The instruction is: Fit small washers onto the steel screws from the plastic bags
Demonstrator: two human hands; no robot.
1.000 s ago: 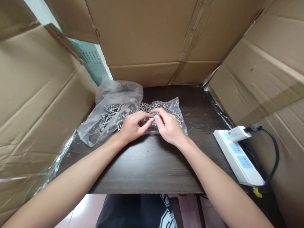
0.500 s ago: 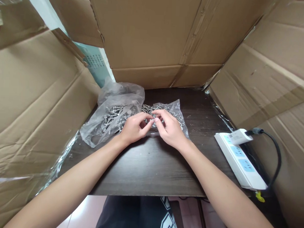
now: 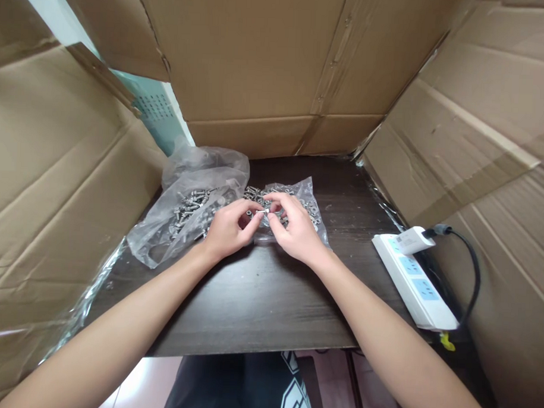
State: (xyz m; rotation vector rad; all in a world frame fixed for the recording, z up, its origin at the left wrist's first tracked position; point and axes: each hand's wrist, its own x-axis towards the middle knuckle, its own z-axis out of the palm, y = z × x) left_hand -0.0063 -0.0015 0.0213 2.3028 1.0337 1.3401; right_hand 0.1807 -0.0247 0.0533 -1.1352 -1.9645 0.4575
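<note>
A small silver bolt (image 3: 261,211) lies nearly level between my two hands, above the bags of hardware. My left hand (image 3: 232,227) pinches one end of it between thumb and forefinger. At the other end, the thumb and fingertips of my right hand (image 3: 292,226) close on it; whether a nut or washer sits there is too small to tell. Behind my left hand, a clear plastic bag (image 3: 152,247) holds several bolts (image 3: 189,208). Under and behind my right hand lies a flatter clear bag (image 3: 309,190) with small nuts or washers (image 3: 314,212) on it, partly hidden by my fingers.
Cardboard walls (image 3: 259,61) enclose the dark wooden table (image 3: 255,298) at the back and both sides. On the right lies a white power strip (image 3: 412,286) with a plugged-in white adapter (image 3: 414,240) and a black cable (image 3: 477,270).
The view has shifted slightly, moving everything leftward in it. More of the bolt shows between my fingertips, and my hands stay close together over the bags.
</note>
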